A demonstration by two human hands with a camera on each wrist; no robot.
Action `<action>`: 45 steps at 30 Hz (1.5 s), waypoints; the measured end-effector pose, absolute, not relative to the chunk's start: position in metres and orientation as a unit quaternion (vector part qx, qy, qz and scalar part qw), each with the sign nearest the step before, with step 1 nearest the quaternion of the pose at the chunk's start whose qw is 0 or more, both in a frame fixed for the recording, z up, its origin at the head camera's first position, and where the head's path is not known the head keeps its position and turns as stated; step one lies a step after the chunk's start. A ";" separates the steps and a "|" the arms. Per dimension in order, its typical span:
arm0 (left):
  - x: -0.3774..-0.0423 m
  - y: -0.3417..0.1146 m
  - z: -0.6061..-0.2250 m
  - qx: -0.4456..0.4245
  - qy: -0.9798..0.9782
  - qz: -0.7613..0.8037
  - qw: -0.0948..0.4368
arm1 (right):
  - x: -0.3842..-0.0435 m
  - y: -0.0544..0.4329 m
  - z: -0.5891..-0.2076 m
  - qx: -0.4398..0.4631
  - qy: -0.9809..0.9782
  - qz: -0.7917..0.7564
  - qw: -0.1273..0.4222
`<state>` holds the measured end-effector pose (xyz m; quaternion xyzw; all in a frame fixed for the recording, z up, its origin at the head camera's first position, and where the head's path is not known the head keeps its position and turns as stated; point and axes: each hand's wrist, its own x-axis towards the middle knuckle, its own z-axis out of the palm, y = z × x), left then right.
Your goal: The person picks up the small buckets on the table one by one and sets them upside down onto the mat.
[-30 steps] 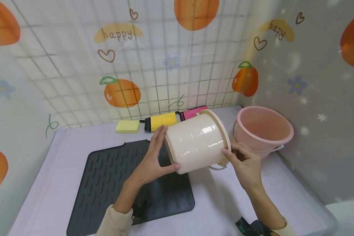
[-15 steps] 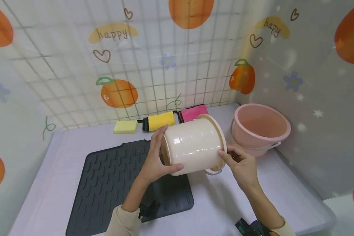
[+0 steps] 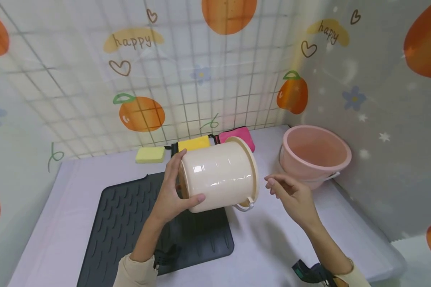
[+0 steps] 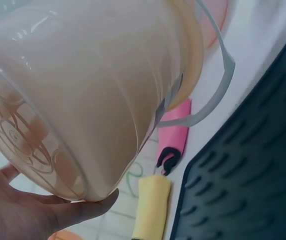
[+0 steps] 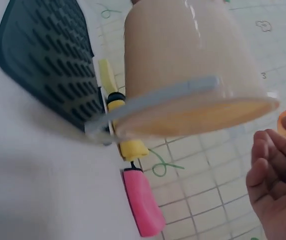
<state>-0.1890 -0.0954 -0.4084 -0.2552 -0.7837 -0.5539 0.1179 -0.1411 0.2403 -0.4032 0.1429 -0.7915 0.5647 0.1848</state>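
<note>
Sleeves: beige [image 3: 136, 272], at both forearms.
Left hand [image 3: 170, 201]: grips the bucket at its base end, thumb on the side wall, fingers spread round the base.
Right hand [image 3: 293, 197]: holds nothing; fingers loosely bent, near the bucket's rim, not touching it.
Bucket [image 3: 219, 173]: cream, glossy, tipped on its side in the air, over the right part of the mat; mouth to the right, base to the left.
Handle [image 3: 245, 207]: grey-white, hangs below the rim.
Mat [image 3: 129, 223]: dark, ridged, flat on the desk [image 3: 269, 255].
Pink bucket [image 3: 297, 167]: upright on desk, beyond right hand.
Back row: sponge [image 3: 150, 154], pale yellow; yellow item [image 3: 194, 144], partly hidden by the bucket; pink item [image 3: 238, 136].
Backdrop [image 3: 179, 79]: grid, orange prints, "happy".
</note>
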 end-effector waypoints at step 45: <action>-0.130 -0.245 -0.310 -0.187 -0.911 -0.331 0.161 | -0.171 0.287 -0.381 0.291 -0.906 0.163 0.260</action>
